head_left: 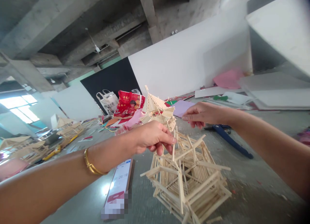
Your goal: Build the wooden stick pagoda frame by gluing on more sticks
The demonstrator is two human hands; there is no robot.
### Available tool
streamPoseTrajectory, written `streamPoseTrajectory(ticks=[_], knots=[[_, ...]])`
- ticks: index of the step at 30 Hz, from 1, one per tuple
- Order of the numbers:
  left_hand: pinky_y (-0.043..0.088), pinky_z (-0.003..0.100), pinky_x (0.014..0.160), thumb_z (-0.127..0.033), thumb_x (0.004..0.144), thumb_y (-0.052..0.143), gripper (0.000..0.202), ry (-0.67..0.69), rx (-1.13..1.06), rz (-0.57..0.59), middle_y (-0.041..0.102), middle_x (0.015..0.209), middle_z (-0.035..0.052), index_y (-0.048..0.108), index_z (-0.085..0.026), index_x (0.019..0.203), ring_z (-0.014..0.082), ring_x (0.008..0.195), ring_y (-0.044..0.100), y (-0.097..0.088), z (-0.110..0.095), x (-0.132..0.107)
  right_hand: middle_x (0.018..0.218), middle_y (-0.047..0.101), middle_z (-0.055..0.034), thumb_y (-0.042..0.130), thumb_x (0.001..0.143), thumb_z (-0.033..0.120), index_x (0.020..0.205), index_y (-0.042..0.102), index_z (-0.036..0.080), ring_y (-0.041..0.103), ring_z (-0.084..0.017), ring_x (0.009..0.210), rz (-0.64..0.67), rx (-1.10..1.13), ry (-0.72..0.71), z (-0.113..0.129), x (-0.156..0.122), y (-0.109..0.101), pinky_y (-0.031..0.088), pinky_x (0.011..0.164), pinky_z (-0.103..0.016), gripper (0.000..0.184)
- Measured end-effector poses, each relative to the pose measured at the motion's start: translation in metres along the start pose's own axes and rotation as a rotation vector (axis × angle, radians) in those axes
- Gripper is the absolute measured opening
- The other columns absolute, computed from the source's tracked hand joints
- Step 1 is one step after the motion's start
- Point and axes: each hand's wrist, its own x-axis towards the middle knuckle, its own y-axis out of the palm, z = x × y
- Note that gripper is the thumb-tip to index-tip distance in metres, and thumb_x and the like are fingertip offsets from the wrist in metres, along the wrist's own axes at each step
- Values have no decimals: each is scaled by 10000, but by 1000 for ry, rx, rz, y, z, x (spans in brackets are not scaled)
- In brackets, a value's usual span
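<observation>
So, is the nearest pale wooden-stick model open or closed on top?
Open: the pale wooden-stick model has only spaced sticks across its top, with its slatted inside showing between them.

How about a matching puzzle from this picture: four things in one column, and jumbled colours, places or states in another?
Things:
1. Smartphone
2. Bangle
3. Thin wooden stick
4. Plier-like tool

Descriptions:
A. Pinched by the left hand
B. Dark blue handle
C. Screen lit, showing digits
D. Gold, worn on the left arm

Pairs: 1-C, 2-D, 3-A, 4-B
</observation>
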Motion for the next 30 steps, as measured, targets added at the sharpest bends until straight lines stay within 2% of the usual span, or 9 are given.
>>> streamPoseTrajectory(ticks=[10,16,25,30], knots=[[150,196,333,-292,723,635,178,18,-14,7,671,677,21,598,-118,719,15,355,465,-1,3,0,634,611,-28,510,812,635,659,579,165,524,-124,512,-3,-23,32,6,-4,-2,399,494,-246,499],[176,211,360,-327,711,635,202,79,57,17,679,717,28,636,-129,751,21,392,456,-4,7,2,678,635,-45,504,829,617,693,595,160,527,-124,518,-6,-50,28,6,-5,-3,408,501,-245,485],[179,211,364,-288,722,626,175,70,51,1,674,695,22,610,-122,667,16,376,435,0,2,-1,704,647,-47,517,820,604,795,649,158,536,-128,526,-8,-44,50,8,-6,-4,421,499,-246,466],[191,206,368,-292,720,623,168,115,66,11,673,709,28,636,-126,702,20,393,432,-2,5,-1,693,643,-49,533,823,575,773,639,157,529,-126,525,-19,-24,32,14,-10,-5,423,500,-251,435]])
